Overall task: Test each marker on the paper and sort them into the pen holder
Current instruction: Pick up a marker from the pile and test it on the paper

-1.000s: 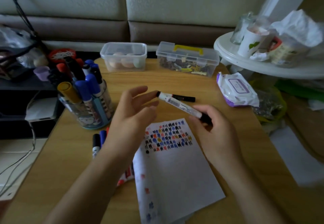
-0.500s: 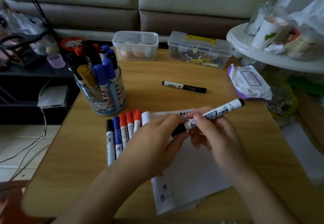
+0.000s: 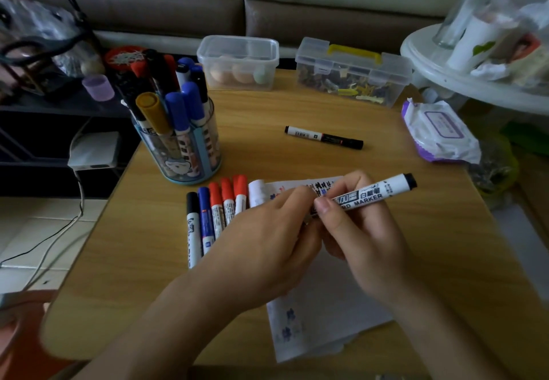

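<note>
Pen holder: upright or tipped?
Upright. The pen holder stands on its base on the table, with markers sticking up out of its top.

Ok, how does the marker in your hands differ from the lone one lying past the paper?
The held whiteboard marker is tilted up off the table, gripped by the right hand and left hand; the lone marker lies flat, untouched. The held barrel is nearly all white and looks thicker; the lone one is slimmer, half black. Both have black ends.
</note>
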